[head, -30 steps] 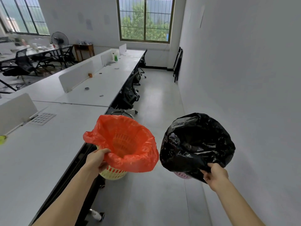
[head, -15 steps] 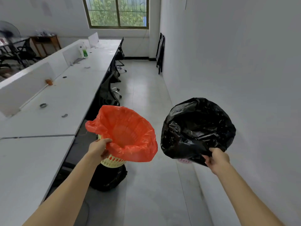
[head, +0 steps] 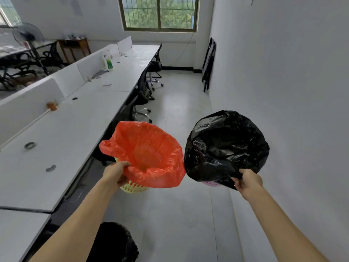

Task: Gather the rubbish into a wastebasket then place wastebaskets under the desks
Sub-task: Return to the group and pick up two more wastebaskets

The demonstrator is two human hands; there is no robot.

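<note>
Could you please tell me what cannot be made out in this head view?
Head view:
- Pink wastebasket: nearly all hidden by its black liner; contents unseen.
- Yellow wastebasket: body mostly hidden by its orange liner.
- Floor wastebasket: hidden partly by left arm, cut by bottom edge.

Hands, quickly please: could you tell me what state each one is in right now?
Left hand: closed, holding the orange-lined yellow wastebasket by its rim.
Right hand: closed, holding the black-lined pink wastebasket by its rim.

Thin film over lattice plastic.
Toward 7 o'clock, crinkled shiny orange liner (head: pixel 149 154) on perforated yellow basket (head: pixel 134 187); toward 4 o'clock, glossy crumpled black liner (head: pixel 224 146) over pink basket (head: pixel 211 184); smooth matt desktop (head: pixel 56 138) at 9.
</note>
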